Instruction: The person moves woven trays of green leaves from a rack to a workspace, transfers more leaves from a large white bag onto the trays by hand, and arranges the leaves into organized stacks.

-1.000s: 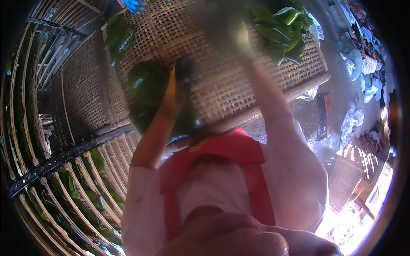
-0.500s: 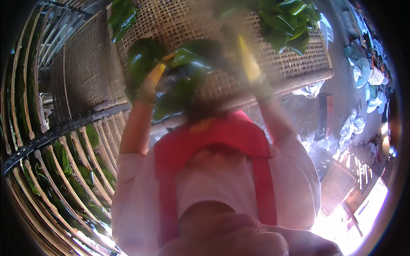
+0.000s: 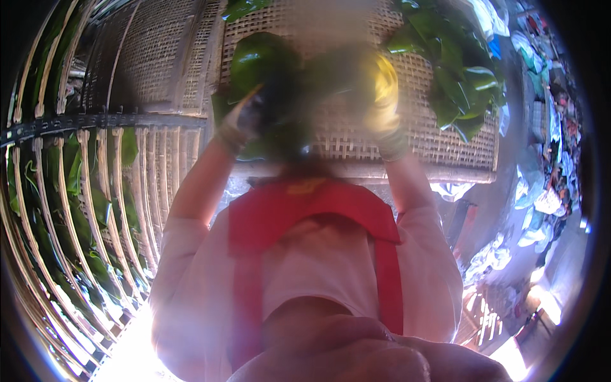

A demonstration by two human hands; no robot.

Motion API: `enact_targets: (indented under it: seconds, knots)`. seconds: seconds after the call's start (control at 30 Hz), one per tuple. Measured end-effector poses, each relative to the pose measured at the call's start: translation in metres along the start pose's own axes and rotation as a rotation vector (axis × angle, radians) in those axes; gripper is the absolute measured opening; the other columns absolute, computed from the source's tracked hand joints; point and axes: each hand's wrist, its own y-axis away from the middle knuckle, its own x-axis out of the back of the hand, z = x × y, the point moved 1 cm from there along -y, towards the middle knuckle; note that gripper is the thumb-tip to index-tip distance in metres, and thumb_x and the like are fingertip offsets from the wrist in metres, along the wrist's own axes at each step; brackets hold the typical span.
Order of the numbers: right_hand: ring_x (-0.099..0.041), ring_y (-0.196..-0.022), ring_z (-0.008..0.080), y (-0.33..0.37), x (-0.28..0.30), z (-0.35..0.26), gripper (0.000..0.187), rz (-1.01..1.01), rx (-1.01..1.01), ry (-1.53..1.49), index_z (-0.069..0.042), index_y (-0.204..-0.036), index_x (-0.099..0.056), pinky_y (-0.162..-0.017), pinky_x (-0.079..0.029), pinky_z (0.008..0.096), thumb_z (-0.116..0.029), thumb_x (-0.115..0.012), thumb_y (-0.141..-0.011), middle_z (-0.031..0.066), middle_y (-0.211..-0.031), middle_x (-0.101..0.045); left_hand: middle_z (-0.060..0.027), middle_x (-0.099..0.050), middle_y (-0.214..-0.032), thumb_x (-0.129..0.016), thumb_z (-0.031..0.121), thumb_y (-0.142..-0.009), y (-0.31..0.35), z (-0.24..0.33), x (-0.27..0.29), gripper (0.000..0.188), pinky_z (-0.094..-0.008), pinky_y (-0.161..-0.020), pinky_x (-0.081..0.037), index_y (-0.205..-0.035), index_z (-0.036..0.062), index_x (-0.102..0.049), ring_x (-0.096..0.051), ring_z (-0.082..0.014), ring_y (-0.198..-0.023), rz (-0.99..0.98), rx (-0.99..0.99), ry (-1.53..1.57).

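"While you've got the view up, nearest first: what's closest, w/ the leaf stack as ref?"

"Red apron, on the wearer's side of the leaf stack. Small yellow mark on its bib; too blurred to read, so no brand."

"OK. And the hands?"

"L hand is right at the leaf stack, over its near L part. Dark & smeared, so can't tell if it's wide or gripping. R hand, yellow-covered, is off to the R of the leaf stack, above the woven surface. Blurred too; can't tell its grip either."

"What's btw them?"

"Blurred leaf, R of the leaf stack's upper part. Long axis looks approx. L–R, running from the leaf stack toward the R hand. Contact w/ the fingers: unclear."

"So which hand is nearer what?"

"L hand's nearer the leaf stack, def. R hand's nearer the leaf pile, which sits well R of the leaf stack, at the surface's R end. Stack's own long axis runs roughly toward & away from the wearer."

"Farther out?"

"Another leaf beyond the leaf stack, cut by the pic edge. Slatted rack w/ a dark rail well L of it. Plastic bags far R, past the leaf pile."

"Any labels there?"

"None legible."
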Motion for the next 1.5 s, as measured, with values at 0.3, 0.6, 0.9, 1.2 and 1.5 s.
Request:
enact_targets:
  seconds: [0.3, 0.6, 0.9, 1.2, 1.5]
  knots:
    - [-0.062, -0.084, 0.0309, -0.06, -0.036, -0.004, 0.02, 0.264, 0.093, -0.233, -0.005, -0.089, -0.052, -0.073, -0.05, 0.039, -0.001, -0.06, -0.071, 0.0138, -0.089, -0.063, -0.009, -0.04, -0.139, -0.062, 0.027, -0.084, -0.05, 0.046, 0.011, 0.064, -0.0368, -0.108, -0.029, -0.137, 0.0045, -0.034, -0.041, -0.0231, -0.125, -0.21, -0.147, -0.364]
    - [-0.06, -0.09, 0.0359, -0.114, -0.082, 0.034, 0.029, 0.136, 0.186, -0.278, -0.008, -0.087, -0.053, -0.076, -0.049, 0.0408, -0.004, -0.063, -0.06, 0.0136, -0.092, -0.064, -0.0132, -0.053, -0.116, -0.058, 0.013, -0.083, -0.102, 0.096, 0.034, 0.037, -0.0349, -0.091, -0.043, -0.118, 0.0016, -0.05, -0.054, -0.0261, -0.102, -0.148, -0.082, 0.242]
    - [-0.036, -0.129, 0.0266, -0.087, -0.173, 0.149, 0.042, -0.975, -0.114, 0.662, -0.012, -0.13, -0.045, -0.107, -0.026, 0.0414, -0.015, -0.043, -0.088, 0.0097, -0.139, -0.04, -0.0102, -0.061, -0.107, -0.053, 0.015, -0.089, -0.141, 0.058, 0.15, 0.024, -0.03, -0.083, -0.05, -0.11, 0.0038, -0.055, -0.059, -0.0201, -0.095, 0.235, 0.009, -0.45]
    - [-0.06, -0.092, 0.0374, -0.007, -0.128, 0.061, 0.058, -0.58, -0.404, 0.233, -0.005, -0.13, -0.04, -0.077, -0.051, 0.04, -0.003, -0.057, -0.075, 0.0203, -0.098, -0.061, -0.0122, -0.058, -0.115, -0.045, 0.029, -0.094, -0.063, 0.052, 0.132, 0.042, -0.0284, -0.086, -0.048, -0.129, 0.0046, -0.045, -0.059, -0.0204, -0.099, 0.527, 0.128, 0.02]
    - [-0.061, -0.087, 0.0233, 0.009, -0.211, 0.034, 0.041, -0.309, -0.829, -0.663, -0.006, -0.117, -0.056, -0.077, -0.049, 0.0305, 0.002, -0.053, -0.077, 0.0111, -0.094, -0.064, -0.0043, -0.065, -0.095, -0.046, 0.034, -0.091, -0.084, 0.044, 0.126, 0.037, -0.0229, -0.059, -0.051, -0.118, 0.0109, -0.056, -0.062, -0.0109, -0.074, 0.557, 0.124, -0.085]
